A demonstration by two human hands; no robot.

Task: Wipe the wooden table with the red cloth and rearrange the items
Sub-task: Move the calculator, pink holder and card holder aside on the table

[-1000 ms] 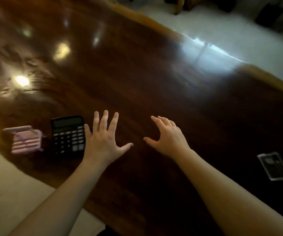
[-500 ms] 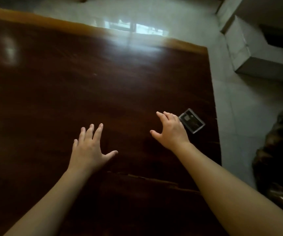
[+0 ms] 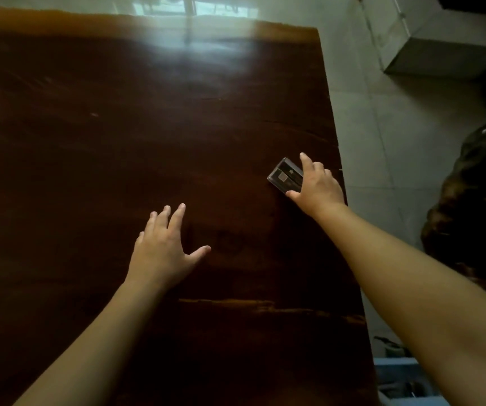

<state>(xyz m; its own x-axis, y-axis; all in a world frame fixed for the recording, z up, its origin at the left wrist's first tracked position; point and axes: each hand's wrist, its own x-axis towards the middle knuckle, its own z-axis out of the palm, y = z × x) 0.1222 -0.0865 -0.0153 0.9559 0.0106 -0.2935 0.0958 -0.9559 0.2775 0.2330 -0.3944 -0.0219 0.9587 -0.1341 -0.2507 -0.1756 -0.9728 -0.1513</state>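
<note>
The dark glossy wooden table [image 3: 118,142] fills most of the view. A small clear-edged dark card [image 3: 284,177] lies flat close to the table's right edge. My right hand [image 3: 316,186] is on it, index finger at its far corner and thumb at its near corner, gripping it. My left hand [image 3: 162,247] hovers over the table's middle with fingers spread and holds nothing. The red cloth is not in view.
The table's right edge [image 3: 335,142] runs beside a pale tiled floor [image 3: 382,142]. A grey box [image 3: 429,48] stands at upper right, and a dark carved wooden object [image 3: 476,200] at the right. Blue items [image 3: 400,373] lie on the floor at lower right.
The view swung right, away from the calculator and pink item. My right hand reached forward and right onto the card and closed around it. My left hand stayed open.
</note>
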